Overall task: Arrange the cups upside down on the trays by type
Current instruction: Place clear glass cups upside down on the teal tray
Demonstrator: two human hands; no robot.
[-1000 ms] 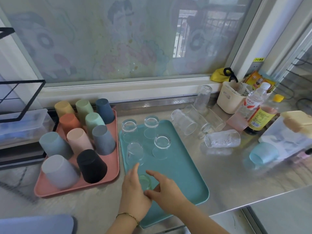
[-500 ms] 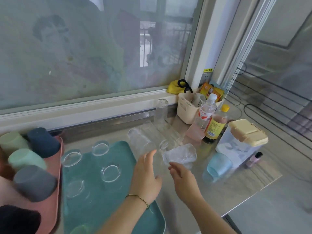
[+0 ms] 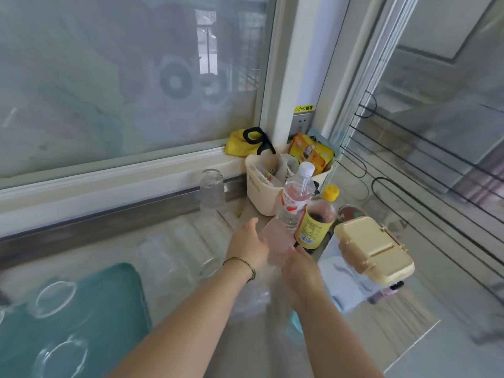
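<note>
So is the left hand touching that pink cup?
Touching. The head view shows the left hand with its fingers against the pink cup, no gap between them.

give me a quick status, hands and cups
Left hand and right hand closing around the pink translucent cup, grip unclear. Clear glasses upside down on teal tray. Yellow-capped sauce bottle crowds the cup.

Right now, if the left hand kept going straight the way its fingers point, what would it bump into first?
Probably the pale pink cup just beyond the left hand, then the clear water bottle; depth is blurry here.
</note>
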